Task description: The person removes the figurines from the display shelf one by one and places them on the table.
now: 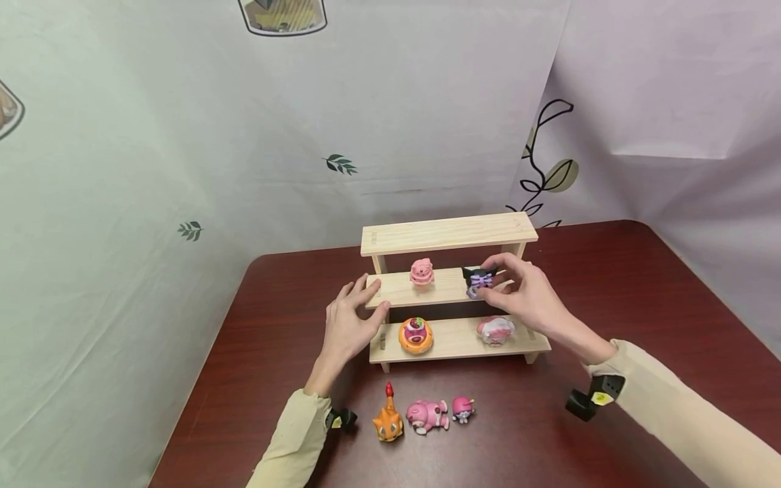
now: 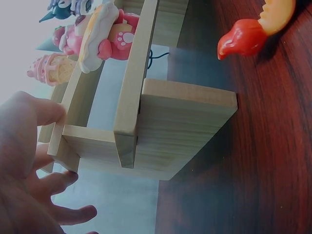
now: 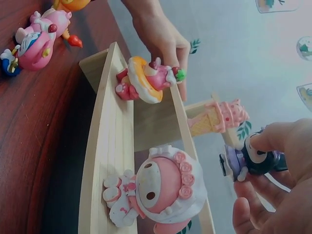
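the black-and-purple plastic figurine with a lilac bow [image 1: 480, 279] is held in the right hand [image 1: 528, 293], pinched between thumb and fingertips parted only as wide as its body, and appears to be poised just above the right part of the pale wooden middle shelf [image 1: 450, 285]. the left end of that shelf is touched by the left hand [image 1: 350, 322], its fingers spread and fairly straight; a light brace there is advised so that the shelf is not shifted. the figurine is best lowered with its feet level, since its large head could tip it if let go on a slant. room should be left from the pink ice-cream-cone figurine [image 1: 422, 272], and the wrist should be carried clear of the pink-and-white hooded figurine [image 3: 168, 187] below, which could be knocked. the pinch is best loosened slowly, once both feet bear flat.
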Demonstrator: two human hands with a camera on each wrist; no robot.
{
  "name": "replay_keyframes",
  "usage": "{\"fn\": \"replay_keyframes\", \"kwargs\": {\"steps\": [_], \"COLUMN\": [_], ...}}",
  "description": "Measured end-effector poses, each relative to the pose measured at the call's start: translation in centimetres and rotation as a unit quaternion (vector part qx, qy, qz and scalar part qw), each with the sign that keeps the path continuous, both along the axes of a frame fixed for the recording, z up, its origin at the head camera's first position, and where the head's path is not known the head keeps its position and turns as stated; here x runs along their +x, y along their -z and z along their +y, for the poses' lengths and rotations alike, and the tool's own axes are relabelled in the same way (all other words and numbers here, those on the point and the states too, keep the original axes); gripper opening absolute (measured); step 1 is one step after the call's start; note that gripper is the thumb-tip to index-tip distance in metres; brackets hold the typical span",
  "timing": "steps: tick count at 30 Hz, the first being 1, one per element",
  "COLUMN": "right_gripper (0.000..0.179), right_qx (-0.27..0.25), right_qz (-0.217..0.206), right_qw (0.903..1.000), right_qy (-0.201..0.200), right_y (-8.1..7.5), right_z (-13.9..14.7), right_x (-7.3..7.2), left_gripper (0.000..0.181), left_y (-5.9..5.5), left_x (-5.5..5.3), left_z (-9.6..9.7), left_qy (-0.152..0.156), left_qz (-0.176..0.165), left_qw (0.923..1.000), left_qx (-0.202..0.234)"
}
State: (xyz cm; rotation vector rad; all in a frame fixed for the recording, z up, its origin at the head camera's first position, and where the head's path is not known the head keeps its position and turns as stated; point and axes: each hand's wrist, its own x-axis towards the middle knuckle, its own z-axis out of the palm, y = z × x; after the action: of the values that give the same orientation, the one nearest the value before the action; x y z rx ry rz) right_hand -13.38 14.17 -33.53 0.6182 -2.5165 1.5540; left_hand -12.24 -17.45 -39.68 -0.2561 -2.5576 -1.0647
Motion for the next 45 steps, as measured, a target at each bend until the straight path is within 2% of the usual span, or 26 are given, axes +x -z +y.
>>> {"fn": "replay_keyframes", "kwargs": {"steps": [17,26,39,45], "right_gripper": [0.035,0.034,0.035,0.033], "right_qx": [-0.005,0.000,0.008,0.001], "right_qz": [0.014,0.028,0.030,0.026], "right_qw": [0.9997,0.9994,0.9995,0.9995], "right_qy": [-0.022,-0.020,-0.009,-0.016], "right_y": [-0.3,-0.5,-0.5,-0.5], "right_z": [-0.2,-0.2,0.0,0.2], "right_x": [1.7,2.4,3.7,4.1], "left_gripper": [0.047,0.046,0.046,0.046], "left_y": [0.2,0.2,0.3,0.3], "left_x": [0.0,0.0,-0.1,-0.2], "left_z": [0.0,0.0,0.0,0.0], "left_qy": [0.001,0.000,0.003,0.001], "left_qz": [0.009,0.014,0.023,0.027], "left_qw": [1.0000,0.9999,0.9997,0.9996], "left_qx": [0.004,0.002,0.001,-0.001]}}
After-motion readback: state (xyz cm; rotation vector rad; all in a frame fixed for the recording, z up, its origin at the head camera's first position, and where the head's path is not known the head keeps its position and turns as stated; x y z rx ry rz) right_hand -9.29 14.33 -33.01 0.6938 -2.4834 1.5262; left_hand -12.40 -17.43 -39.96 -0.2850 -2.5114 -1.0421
